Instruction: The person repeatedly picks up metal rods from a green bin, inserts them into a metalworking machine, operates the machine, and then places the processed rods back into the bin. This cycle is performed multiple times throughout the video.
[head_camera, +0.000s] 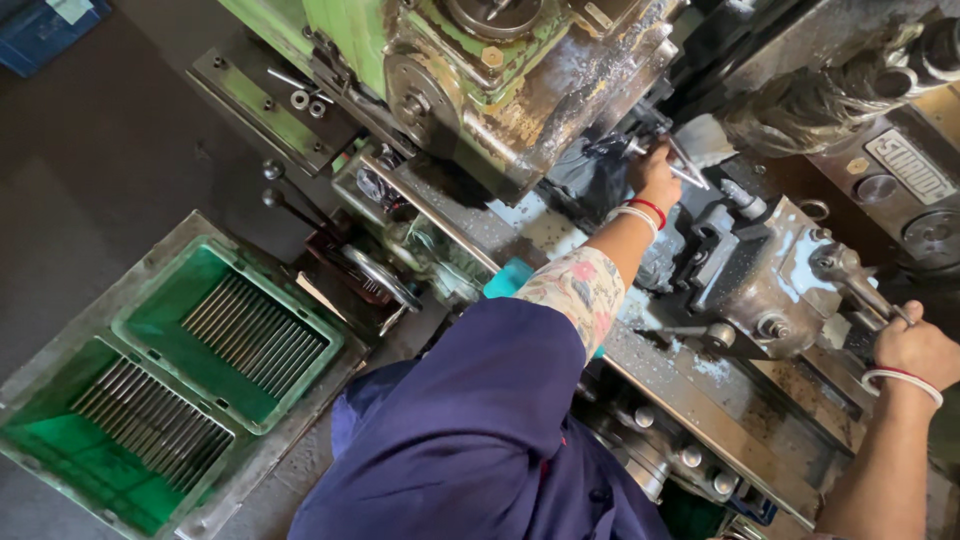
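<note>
**Lathe station: hand positions at the chuck and carriage lever**

The left hand (655, 178) is at the work zone of the green lathe headstock (470, 70), closed around a thin metal rod (688, 168). The rod sits at about 1 o'clock from the frame centre. Its long axis runs on a diagonal, from 10 o'clock at the headstock end down toward 4 o'clock, and only the short length beyond the fingers is visible. A red-and-white bangle (643, 211) marks the left wrist.

The right hand (915, 345) is at 4 o'clock, well apart from the rod, and is closed on the end of a grey carriage lever (860, 285). The lever runs up toward 10 o'clock into the oily tool-post block (770, 280).

Key relation — the rod is already in the left hand and lies between that hand and the headstock; the right hand is the farther one, separated from the rod by the tool-post block.

At 8 o'clock, two green trays (160, 330) stand side by side on a grey stand, each holding a row of metal rods (255, 335) laid parallel — long axes running from 10 to 4 o'clock, matching the held rod.
</note>
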